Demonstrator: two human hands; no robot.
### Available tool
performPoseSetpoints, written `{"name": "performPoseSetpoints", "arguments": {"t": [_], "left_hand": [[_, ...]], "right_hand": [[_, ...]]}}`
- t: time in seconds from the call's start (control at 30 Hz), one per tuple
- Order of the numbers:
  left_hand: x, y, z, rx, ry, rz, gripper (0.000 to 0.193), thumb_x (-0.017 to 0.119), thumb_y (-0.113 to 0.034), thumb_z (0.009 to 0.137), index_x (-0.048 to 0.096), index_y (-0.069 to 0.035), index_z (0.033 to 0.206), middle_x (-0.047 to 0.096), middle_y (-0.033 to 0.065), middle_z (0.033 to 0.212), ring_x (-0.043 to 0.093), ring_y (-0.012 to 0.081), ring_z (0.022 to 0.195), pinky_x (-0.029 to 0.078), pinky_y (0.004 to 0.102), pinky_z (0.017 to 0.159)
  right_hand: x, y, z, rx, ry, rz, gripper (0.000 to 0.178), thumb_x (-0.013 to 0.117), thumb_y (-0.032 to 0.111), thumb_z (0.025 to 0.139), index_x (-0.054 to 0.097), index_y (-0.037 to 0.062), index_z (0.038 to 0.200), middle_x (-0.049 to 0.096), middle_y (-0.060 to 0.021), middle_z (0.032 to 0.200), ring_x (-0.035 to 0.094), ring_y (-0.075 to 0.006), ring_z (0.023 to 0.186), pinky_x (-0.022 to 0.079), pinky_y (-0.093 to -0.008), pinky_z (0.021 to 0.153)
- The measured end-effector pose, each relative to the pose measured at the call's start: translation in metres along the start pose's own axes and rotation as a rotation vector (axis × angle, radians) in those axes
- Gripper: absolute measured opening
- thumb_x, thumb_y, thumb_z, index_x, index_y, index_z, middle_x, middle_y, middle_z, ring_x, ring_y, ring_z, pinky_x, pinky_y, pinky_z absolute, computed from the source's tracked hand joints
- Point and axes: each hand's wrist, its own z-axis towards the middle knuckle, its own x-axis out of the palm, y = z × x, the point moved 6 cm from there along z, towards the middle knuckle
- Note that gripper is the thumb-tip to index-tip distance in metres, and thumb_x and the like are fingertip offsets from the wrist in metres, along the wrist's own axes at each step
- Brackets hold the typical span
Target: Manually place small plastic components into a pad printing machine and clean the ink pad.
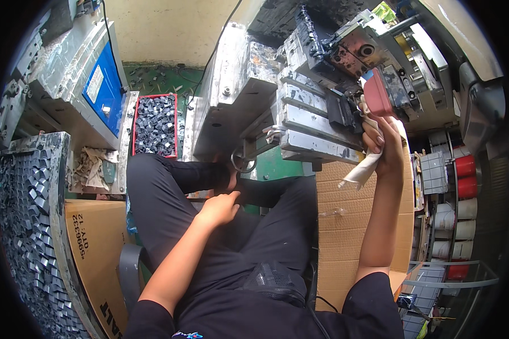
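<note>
My right hand is raised to the machine on the right, its fingers closed round a whitish cloth. One end of the cloth hangs below the fingers. Its upper end reaches up beside a dull red rounded pad on the machine head. Just left of this hand is a grooved metal bed with a dark block on it. My left hand rests low over my lap, near my foot. Its index finger is stretched out, the others loosely bent, and nothing shows in it.
A red-rimmed tray of small dark parts stands on the far floor. More such parts fill a large tray at the left, beside a cardboard box. Flat cardboard lies under my right arm. Red and white containers line the right side.
</note>
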Motion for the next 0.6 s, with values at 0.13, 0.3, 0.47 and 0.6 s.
{"name": "performPoseSetpoints", "arguments": {"t": [0.13,0.3,0.47,0.6], "left_hand": [[-0.002,0.001,-0.003,0.006,-0.017,-0.001,0.049,0.061,-0.028,0.103,0.055,-0.006,0.146,0.073,0.0232,0.119,0.070,0.0402,0.114,0.055,0.0518,0.099],[-0.003,-0.002,-0.004,0.015,-0.016,0.000,0.049,0.062,-0.027,0.102,0.055,-0.006,0.146,0.073,0.0234,0.118,0.070,0.0403,0.113,0.055,0.0515,0.098],[-0.003,-0.003,-0.003,0.027,-0.031,0.013,0.048,0.062,-0.026,0.102,0.055,-0.006,0.145,0.074,0.0236,0.118,0.071,0.0404,0.113,0.055,0.0516,0.098],[-0.001,-0.002,-0.001,0.018,-0.012,0.009,0.048,0.062,-0.027,0.102,0.055,-0.006,0.145,0.074,0.0235,0.118,0.071,0.0406,0.112,0.056,0.0520,0.097]], "right_hand": [[0.020,0.001,0.000,0.012,-0.050,-0.036,0.013,0.051,0.009,0.108,0.056,-0.0015,0.101,0.047,-0.0009,0.070,0.043,-0.0066,0.054,0.037,-0.0216,0.044],[0.030,0.007,0.004,0.032,0.007,0.013,0.014,0.049,0.007,0.108,0.056,0.0006,0.098,0.046,0.0000,0.070,0.045,-0.0076,0.057,0.041,-0.0239,0.048],[0.022,0.005,0.003,0.079,0.123,0.236,0.014,0.052,0.007,0.108,0.058,0.0020,0.096,0.048,0.0002,0.070,0.045,-0.0074,0.056,0.043,-0.0261,0.050],[0.012,-0.002,0.000,0.013,0.142,0.240,0.011,0.053,0.006,0.108,0.060,-0.0020,0.106,0.049,0.0004,0.071,0.046,-0.0057,0.055,0.043,-0.0249,0.050]]}}
